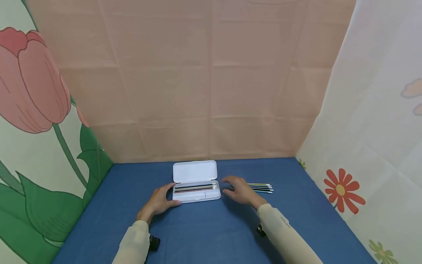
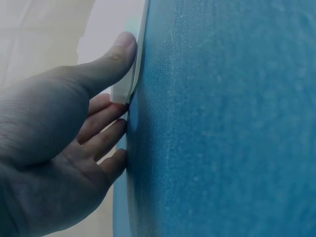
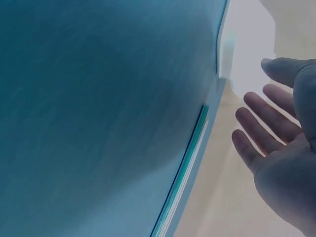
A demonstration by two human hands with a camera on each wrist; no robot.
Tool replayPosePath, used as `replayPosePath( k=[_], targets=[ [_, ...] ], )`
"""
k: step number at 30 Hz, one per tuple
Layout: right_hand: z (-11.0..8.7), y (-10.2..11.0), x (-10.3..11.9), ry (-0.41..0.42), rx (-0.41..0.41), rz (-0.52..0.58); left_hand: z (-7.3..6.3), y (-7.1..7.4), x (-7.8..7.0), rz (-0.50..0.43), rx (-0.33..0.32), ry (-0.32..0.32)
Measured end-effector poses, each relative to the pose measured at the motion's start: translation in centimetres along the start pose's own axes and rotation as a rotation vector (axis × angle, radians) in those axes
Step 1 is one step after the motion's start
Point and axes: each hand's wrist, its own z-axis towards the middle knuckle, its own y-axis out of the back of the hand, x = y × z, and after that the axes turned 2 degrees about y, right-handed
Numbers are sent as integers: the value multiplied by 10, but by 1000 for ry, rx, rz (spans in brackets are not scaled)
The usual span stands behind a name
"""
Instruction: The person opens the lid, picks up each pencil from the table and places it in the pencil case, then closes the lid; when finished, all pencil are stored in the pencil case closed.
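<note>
A white pencil case (image 1: 197,199) lies on the blue cloth with its lid (image 1: 195,171) folded back. Several pencils (image 1: 194,189) lie side by side in its tray. At the case's left end, my left hand (image 1: 159,201) grips it, with the thumb (image 2: 116,57) along the near side and the fingers at the far side. Above the cloth, just right of the case, hovers my right hand (image 1: 242,190), fingers spread and holding nothing. More pencils (image 1: 262,188) lie in a bunch beneath and beyond it, their left ends partly hidden by the hand in the head view.
Blue cloth (image 1: 197,234) covers the table. A plain tan sheet (image 1: 211,91) hangs behind it. Printed sheets with a large tulip (image 1: 39,84) on the left and a red flower (image 1: 343,190) on the right border the sides.
</note>
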Motion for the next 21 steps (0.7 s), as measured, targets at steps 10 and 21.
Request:
replayPosePath(
  k=[10,21],
  targets=[
    [-40,19,-26,-54,-31,-22,1,0,0,0,5,4],
    [-78,39,-63,-154,-65,-84,1,1,0,-1,13,2]
  ],
)
